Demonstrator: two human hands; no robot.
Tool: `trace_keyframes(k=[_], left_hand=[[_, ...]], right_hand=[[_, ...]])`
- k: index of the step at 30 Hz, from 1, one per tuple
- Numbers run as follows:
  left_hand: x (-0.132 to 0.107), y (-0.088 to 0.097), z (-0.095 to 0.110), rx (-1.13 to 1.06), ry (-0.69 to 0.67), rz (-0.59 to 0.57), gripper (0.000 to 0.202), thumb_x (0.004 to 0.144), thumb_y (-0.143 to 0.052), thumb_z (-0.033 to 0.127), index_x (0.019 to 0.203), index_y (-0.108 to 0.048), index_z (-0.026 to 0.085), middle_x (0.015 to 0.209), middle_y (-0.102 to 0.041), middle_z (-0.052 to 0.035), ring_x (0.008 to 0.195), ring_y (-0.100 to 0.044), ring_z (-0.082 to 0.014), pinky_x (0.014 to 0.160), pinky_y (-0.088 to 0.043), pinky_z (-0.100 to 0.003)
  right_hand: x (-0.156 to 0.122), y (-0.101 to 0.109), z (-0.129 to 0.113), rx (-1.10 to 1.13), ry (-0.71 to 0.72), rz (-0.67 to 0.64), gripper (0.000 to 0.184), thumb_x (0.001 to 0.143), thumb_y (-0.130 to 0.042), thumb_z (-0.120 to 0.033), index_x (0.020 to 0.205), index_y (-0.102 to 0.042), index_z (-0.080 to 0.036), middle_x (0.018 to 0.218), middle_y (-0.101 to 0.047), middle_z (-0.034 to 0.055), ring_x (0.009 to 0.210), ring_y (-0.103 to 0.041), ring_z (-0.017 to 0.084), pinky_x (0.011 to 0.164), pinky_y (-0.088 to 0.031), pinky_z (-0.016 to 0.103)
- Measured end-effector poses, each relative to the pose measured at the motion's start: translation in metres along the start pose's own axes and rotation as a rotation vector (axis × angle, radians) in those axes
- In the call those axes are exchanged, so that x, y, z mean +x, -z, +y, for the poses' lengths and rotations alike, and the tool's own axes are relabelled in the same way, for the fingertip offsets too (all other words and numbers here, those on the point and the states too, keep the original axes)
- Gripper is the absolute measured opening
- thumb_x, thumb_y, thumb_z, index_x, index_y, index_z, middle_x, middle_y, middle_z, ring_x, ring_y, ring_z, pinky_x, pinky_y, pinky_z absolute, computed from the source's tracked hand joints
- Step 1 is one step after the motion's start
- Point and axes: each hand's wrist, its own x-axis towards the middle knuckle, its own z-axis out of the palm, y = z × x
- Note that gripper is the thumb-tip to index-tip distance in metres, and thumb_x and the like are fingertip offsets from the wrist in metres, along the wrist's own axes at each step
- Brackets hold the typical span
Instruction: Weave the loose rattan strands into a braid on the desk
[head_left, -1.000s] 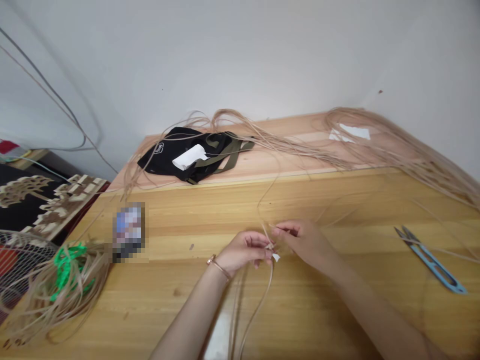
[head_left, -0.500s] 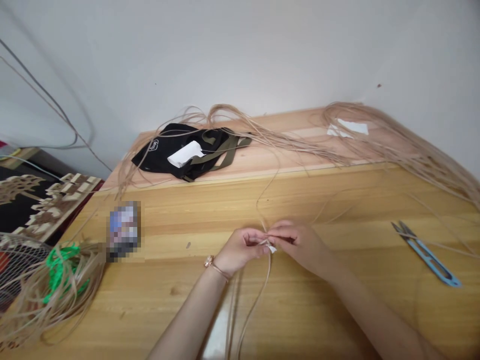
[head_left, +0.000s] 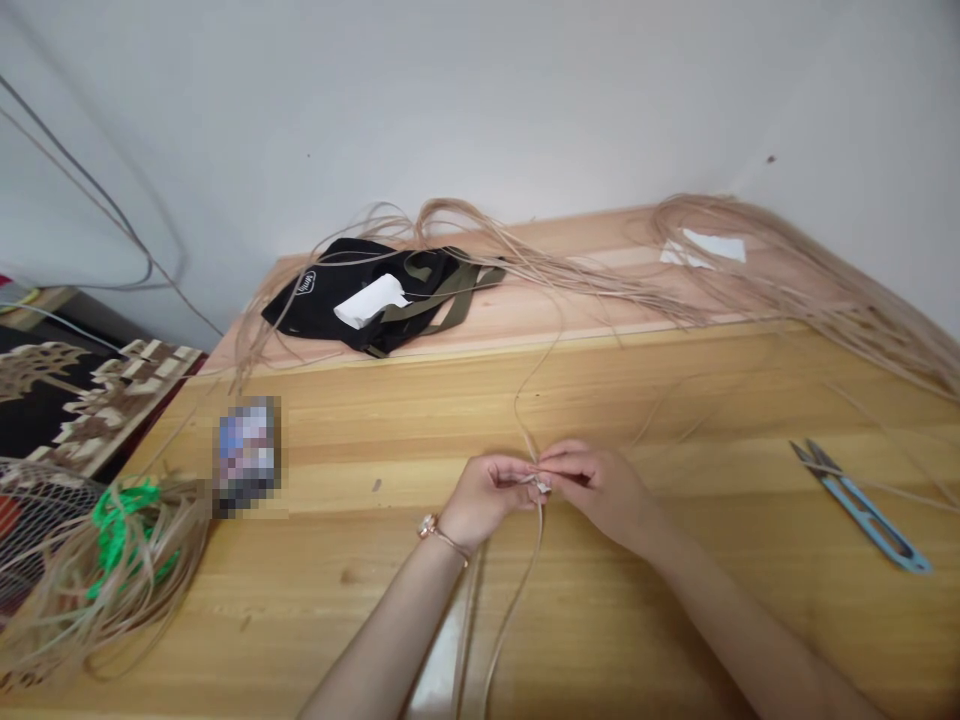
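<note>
- Showing a slight shift of view against the earlier frame: the table's contents sit a little higher, and the white tab (head_left: 544,489), clear beside the fingers before, is now almost hidden at the pinch.
- Small knot of pale flat strands (head_left: 540,483): at lower centre, gripped between the two hands.
- Long pale strands (head_left: 517,405): one rises from the knot toward the far part of the table; others (head_left: 519,610) drop toward the near edge.
- Left hand (head_left: 487,497): at the knot's left, fingers curled, pinching it against the thumb; forearm enters from the bottom edge, with a rose-gold bracelet watch (head_left: 439,533) at the wrist.
- Right hand (head_left: 600,495): at the knot's right, fingertips pressed toward the left hand's, pinching the same knot; forearm slants in from the lower right.
- Wooden table (head_left: 675,620): beneath both hands.
- Blue-handled thread snips (head_left: 862,510): at right, well apart from the right hand.
- Strand bundle (head_left: 120,570) with a green tie (head_left: 124,520): at lower left, well apart from the left hand.
- Black bag (head_left: 315,305): at upper centre-left, on the far part of the table.
</note>
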Motion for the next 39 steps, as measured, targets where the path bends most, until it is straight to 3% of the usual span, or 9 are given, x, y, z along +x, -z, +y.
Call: trace_keyframes(k=[4, 10, 15, 20, 27, 33, 39], left_hand=[[0.000, -0.001, 0.002, -0.029, 0.005, 0.021, 0.030, 0.049, -0.075, 0.020, 0.076, -0.065, 0.010, 0.069, -0.067, -0.0049, 0.062, -0.060, -0.0114, 0.061, -0.046, -0.023], [0.002, -0.003, 0.000, 0.007, -0.071, 0.083, 0.033, 0.043, -0.075, 0.008, 0.073, -0.062, 0.011, 0.070, -0.066, -0.0033, 0.064, -0.059, -0.0114, 0.065, -0.046, -0.024], [0.003, -0.006, -0.003, 0.164, -0.183, 0.189, 0.028, 0.050, -0.068, 0.007, 0.072, -0.054, 0.013, 0.064, -0.063, -0.0001, 0.060, -0.057, -0.0098, 0.060, -0.044, -0.021], [0.000, -0.006, -0.004, 0.306, -0.280, 0.200, 0.022, 0.058, -0.064, 0.012, 0.074, -0.049, 0.017, 0.062, -0.059, 0.0022, 0.059, -0.056, -0.0099, 0.058, -0.042, -0.020], [0.001, -0.005, 0.000, 0.306, -0.230, 0.180, 0.024, 0.056, -0.067, 0.015, 0.074, -0.051, 0.016, 0.058, -0.059, 0.0032, 0.054, -0.054, -0.0089, 0.057, -0.040, -0.020], [-0.003, 0.001, 0.007, 0.101, -0.118, 0.047, 0.034, 0.054, -0.072, 0.018, 0.082, -0.053, 0.013, 0.065, -0.065, -0.0002, 0.061, -0.058, -0.0098, 0.064, -0.042, -0.021], [-0.006, 0.010, 0.009, 0.069, -0.131, -0.036, 0.030, 0.063, -0.068, 0.024, 0.079, -0.044, 0.016, 0.068, -0.065, -0.0017, 0.062, -0.058, -0.0103, 0.056, -0.038, -0.019]], right_hand=[[0.000, 0.000, 0.001, 0.052, -0.027, 0.047, 0.018, 0.077, -0.051, -0.025, 0.079, -0.068, -0.020, 0.084, -0.063, 0.0023, 0.077, -0.056, 0.013, 0.068, -0.041, 0.021], [-0.003, 0.002, 0.000, 0.062, -0.134, 0.125, 0.021, 0.077, -0.049, -0.028, 0.085, -0.067, -0.019, 0.079, -0.064, 0.0024, 0.061, -0.056, 0.011, 0.056, -0.042, 0.020], [-0.005, 0.001, 0.001, 0.035, -0.129, 0.131, 0.022, 0.078, -0.048, -0.028, 0.086, -0.067, -0.018, 0.073, -0.063, 0.0019, 0.057, -0.055, 0.010, 0.055, -0.041, 0.020], [-0.003, -0.002, 0.004, 0.029, -0.094, 0.112, 0.022, 0.078, -0.048, -0.027, 0.086, -0.067, -0.019, 0.080, -0.063, 0.0027, 0.061, -0.056, 0.011, 0.057, -0.042, 0.020], [-0.007, 0.000, 0.001, -0.044, -0.017, 0.278, 0.021, 0.079, -0.047, -0.028, 0.084, -0.066, -0.019, 0.086, -0.062, 0.0043, 0.073, -0.056, 0.013, 0.063, -0.043, 0.023], [-0.011, 0.004, 0.003, -0.131, 0.045, 0.127, 0.019, 0.079, -0.046, -0.021, 0.084, -0.065, -0.020, 0.084, -0.061, 0.0021, 0.075, -0.054, 0.012, 0.066, -0.041, 0.021], [-0.009, 0.002, 0.008, -0.241, 0.088, 0.091, 0.020, 0.081, -0.045, -0.021, 0.087, -0.064, -0.020, 0.083, -0.057, 0.0032, 0.073, -0.052, 0.012, 0.064, -0.038, 0.022]])
